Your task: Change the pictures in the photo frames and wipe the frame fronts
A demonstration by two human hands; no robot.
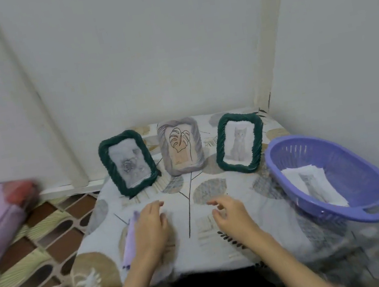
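Left hand point(150, 228) flat, fingers relaxed, beside a lilac cloth point(130, 242), gripping nothing | right hand point(231, 214) loosely curled, empty | three upright photo frames point(180, 146) just beyond both hands | spare prints in basket point(328, 177) right of the right hand | risk: a careless reach could topple a frame.

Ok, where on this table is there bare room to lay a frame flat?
The best patch is mid-table, between the left hand and right hand and in front of the grey frame. The back row is crowded with the left green frame and right green frame. The purple basket fills the right; a lilac cloth lies left.
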